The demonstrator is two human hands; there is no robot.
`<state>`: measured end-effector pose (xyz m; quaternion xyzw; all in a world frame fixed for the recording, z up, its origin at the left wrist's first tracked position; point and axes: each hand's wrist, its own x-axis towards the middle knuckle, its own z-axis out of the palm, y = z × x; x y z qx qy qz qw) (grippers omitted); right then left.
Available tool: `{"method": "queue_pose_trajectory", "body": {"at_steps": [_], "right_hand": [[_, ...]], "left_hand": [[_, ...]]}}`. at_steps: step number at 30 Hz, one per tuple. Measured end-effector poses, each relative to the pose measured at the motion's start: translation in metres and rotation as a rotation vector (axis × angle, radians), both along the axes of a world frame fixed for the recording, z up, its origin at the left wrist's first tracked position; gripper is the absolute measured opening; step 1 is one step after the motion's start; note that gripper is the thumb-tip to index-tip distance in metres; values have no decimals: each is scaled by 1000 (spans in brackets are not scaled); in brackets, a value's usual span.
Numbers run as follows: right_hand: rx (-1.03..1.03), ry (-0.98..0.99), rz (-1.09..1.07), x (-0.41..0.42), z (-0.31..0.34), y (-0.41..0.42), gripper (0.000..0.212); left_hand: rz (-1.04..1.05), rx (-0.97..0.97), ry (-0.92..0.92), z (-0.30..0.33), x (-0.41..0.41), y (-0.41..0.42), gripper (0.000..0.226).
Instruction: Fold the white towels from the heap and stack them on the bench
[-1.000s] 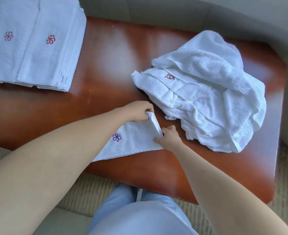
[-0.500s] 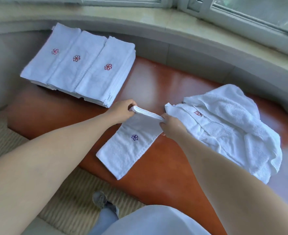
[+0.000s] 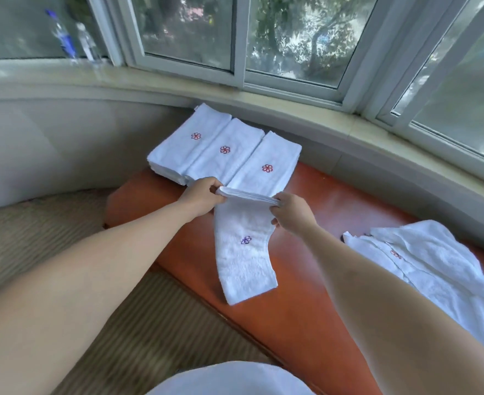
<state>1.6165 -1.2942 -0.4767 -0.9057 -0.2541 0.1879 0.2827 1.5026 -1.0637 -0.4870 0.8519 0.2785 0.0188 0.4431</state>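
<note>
— What does the person have hold of?

— A narrow folded white terry towel with a purple flower emblem [image 3: 243, 252]. The left hand [image 3: 203, 193] pinches the left corner of its far short edge, fingers curled round the layered fold; the right hand [image 3: 292, 213] grips the right corner of that edge the same way. Both hands are closed on the cloth, and the edge runs taut between them, left to right.

— And which way does the towel lie?

— Its long axis runs from far to near. The held end points toward the window; the free end points back at the person, its near corner close to the front edge of the glossy reddish-brown wooden bench [image 3: 306, 317]. The emblem faces up, about midway along. Whether the near end touches the wood cannot be told.

— Where are the others?

— Three side-by-side stacks of folded white towels with red flower emblems [image 3: 223, 151] sit at the far left end of the bench, just beyond the held edge. The rumpled heap of unfolded white towels [image 3: 440, 269] lies at the right, apart from the held towel.
</note>
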Motion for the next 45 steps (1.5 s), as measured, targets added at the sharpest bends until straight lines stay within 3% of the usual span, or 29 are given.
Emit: {"method": "queue_pose_trajectory", "body": {"at_steps": [5, 16, 22, 34, 45], "right_hand": [[-36, -97, 63, -26, 29, 63, 12], [82, -57, 53, -26, 78, 171, 15], [187, -92, 78, 9, 97, 238, 10], [300, -47, 37, 75, 132, 339, 24], [346, 59, -114, 139, 99, 404, 10]], "left_hand": [[57, 2, -71, 24, -40, 54, 19], [155, -62, -236, 77, -55, 159, 15], [195, -66, -274, 103, -22, 222, 16], [237, 0, -371, 150, 63, 319, 28], [176, -50, -389, 114, 162, 392, 24]]}}
